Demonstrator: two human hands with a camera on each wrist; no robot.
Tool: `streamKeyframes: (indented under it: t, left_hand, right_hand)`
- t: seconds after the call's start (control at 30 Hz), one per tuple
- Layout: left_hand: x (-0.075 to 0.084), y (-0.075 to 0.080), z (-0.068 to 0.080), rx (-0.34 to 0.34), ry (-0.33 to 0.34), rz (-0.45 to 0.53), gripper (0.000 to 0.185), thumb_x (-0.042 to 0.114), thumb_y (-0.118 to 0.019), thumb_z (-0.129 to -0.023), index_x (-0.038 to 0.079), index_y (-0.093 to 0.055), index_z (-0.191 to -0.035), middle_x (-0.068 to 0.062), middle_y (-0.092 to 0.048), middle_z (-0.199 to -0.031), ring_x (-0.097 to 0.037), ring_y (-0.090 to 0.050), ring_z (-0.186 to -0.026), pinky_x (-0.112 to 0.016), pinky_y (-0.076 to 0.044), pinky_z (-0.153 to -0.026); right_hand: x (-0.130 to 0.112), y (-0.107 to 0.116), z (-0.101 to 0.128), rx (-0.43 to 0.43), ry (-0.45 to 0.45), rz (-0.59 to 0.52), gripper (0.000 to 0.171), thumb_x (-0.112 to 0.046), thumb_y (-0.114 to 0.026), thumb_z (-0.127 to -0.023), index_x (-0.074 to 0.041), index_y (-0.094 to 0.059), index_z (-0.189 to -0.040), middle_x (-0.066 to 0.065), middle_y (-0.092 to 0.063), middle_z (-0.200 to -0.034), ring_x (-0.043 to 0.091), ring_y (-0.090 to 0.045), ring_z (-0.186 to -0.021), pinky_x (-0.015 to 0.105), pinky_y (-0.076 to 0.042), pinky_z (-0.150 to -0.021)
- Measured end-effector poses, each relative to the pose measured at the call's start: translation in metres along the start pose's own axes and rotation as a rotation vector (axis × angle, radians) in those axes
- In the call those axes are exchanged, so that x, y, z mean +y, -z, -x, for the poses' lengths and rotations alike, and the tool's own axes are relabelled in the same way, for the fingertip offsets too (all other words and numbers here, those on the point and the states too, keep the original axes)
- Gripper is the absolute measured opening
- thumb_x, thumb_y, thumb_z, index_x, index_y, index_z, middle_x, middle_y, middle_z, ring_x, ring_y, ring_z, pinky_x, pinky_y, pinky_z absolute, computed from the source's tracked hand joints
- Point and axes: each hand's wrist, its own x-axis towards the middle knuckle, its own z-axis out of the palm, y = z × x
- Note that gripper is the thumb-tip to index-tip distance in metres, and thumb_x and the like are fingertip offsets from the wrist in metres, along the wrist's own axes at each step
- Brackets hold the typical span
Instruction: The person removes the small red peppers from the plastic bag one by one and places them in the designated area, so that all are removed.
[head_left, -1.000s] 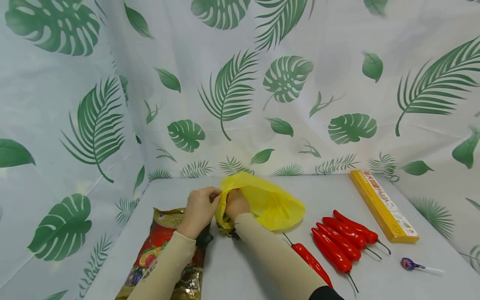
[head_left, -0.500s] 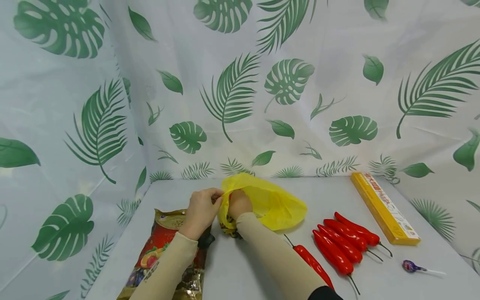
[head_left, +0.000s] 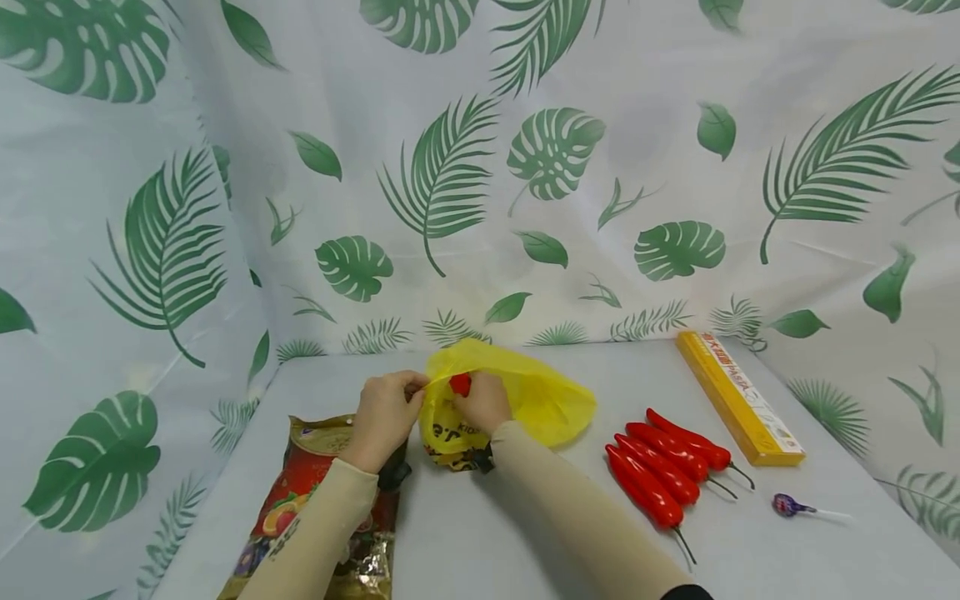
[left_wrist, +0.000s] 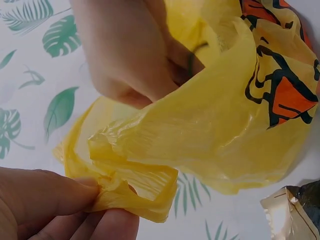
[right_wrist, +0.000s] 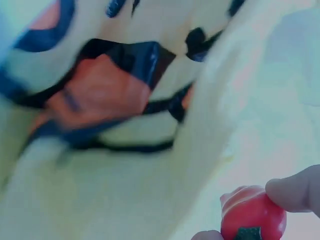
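Note:
A thin yellow plastic bag (head_left: 551, 408) with a printed cartoon figure lies at the table's centre, its mouth towards me. My left hand (head_left: 388, 417) pinches the bag's rim between thumb and fingers, seen closely in the left wrist view (left_wrist: 65, 207). Inside the bag's mouth my right hand (head_left: 483, 404) holds a red chili pepper (head_left: 461, 384). The right wrist view shows that pepper (right_wrist: 255, 212) between thumb and finger, green stem cap facing the camera. Part of the right hand (left_wrist: 125, 55) is hidden by bag plastic in the left wrist view.
Several red chili peppers (head_left: 652, 492) lie side by side right of my forearm. A lollipop (head_left: 787, 505) and a yellow pasta box (head_left: 738, 400) lie farther right. A red-and-gold food packet (head_left: 300, 492) lies partly under my left forearm. A patterned curtain (head_left: 555, 192) stands behind the table.
The right hand has shifted slightly right within the bag mouth, and red shows beyond its fingers. The lone chili pepper beside the right sleeve is out of sight. The view has shifted slightly.

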Motion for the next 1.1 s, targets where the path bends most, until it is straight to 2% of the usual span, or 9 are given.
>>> streamKeyframes:
  t: [0.13,0.3,0.4,0.57,0.8,0.97,1.1]
  left_hand:
    - [0.0,0.002,-0.001,-0.015,0.007,0.01,0.014,0.005,-0.075,-0.093,0.005,-0.081,-0.106,-0.012,-0.081,-0.097,-0.023,-0.079,-0.084,-0.036,-0.065,-0.073]
    - [0.001,0.003,-0.002,-0.004,-0.001,0.016,0.014,0.003,-0.075,-0.093,0.003,-0.081,-0.106,-0.014,-0.081,-0.097,-0.024,-0.079,-0.083,-0.037,-0.065,-0.073]
    - [0.002,0.003,-0.003,-0.005,-0.002,0.014,0.015,0.004,-0.074,-0.093,0.003,-0.08,-0.107,-0.014,-0.081,-0.096,-0.024,-0.078,-0.082,-0.037,-0.065,-0.072]
    - [0.003,0.0,-0.001,-0.026,0.014,0.025,0.015,0.005,-0.074,-0.094,0.003,-0.08,-0.108,-0.014,-0.081,-0.097,-0.024,-0.078,-0.083,-0.038,-0.065,-0.073]
    - [0.001,-0.002,0.002,-0.031,0.035,0.024,0.016,0.006,-0.074,-0.095,0.003,-0.08,-0.109,-0.014,-0.081,-0.098,-0.025,-0.077,-0.084,-0.039,-0.064,-0.074]
    - [0.002,-0.003,0.004,-0.046,0.03,0.02,0.016,0.005,-0.074,-0.094,0.002,-0.08,-0.109,-0.015,-0.081,-0.098,-0.025,-0.078,-0.083,-0.038,-0.065,-0.073]
    - [0.004,-0.003,0.003,-0.043,0.019,0.02,0.016,0.004,-0.074,-0.094,0.002,-0.08,-0.108,-0.015,-0.081,-0.097,-0.025,-0.078,-0.083,-0.038,-0.065,-0.073]
  right_hand:
    - [0.001,0.02,0.014,-0.04,-0.006,-0.029,0.026,-0.015,-0.073,-0.093,0.0,-0.07,-0.115,0.01,-0.071,-0.098,0.022,-0.061,-0.082,0.03,-0.056,-0.072]
    - [0.008,0.04,0.039,-0.062,0.066,-0.032,0.031,-0.015,-0.073,-0.094,-0.003,-0.071,-0.122,0.011,-0.072,-0.101,0.02,-0.061,-0.08,0.026,-0.054,-0.065]
    - [0.014,0.051,0.056,-0.055,0.088,-0.002,0.038,-0.015,-0.073,-0.094,-0.002,-0.069,-0.129,0.012,-0.074,-0.107,0.02,-0.061,-0.081,0.026,-0.053,-0.067]
    - [0.028,0.068,0.091,-0.044,0.075,0.036,0.05,-0.016,-0.076,-0.092,-0.002,-0.065,-0.139,0.012,-0.075,-0.119,0.019,-0.062,-0.088,0.029,-0.055,-0.076]
    - [0.049,0.086,0.128,-0.015,0.102,0.082,0.051,-0.012,-0.081,-0.087,-0.003,-0.068,-0.135,0.008,-0.077,-0.113,0.014,-0.062,-0.083,0.023,-0.054,-0.072]
    - [0.067,0.099,0.154,-0.089,0.05,0.135,0.055,-0.017,-0.083,-0.087,-0.005,-0.067,-0.138,0.004,-0.076,-0.107,0.011,-0.057,-0.077,0.018,-0.047,-0.063]
    - [0.078,0.106,0.173,-0.13,0.042,0.158,0.057,-0.02,-0.085,-0.085,-0.007,-0.067,-0.138,0.003,-0.077,-0.11,0.011,-0.057,-0.079,0.02,-0.049,-0.064]
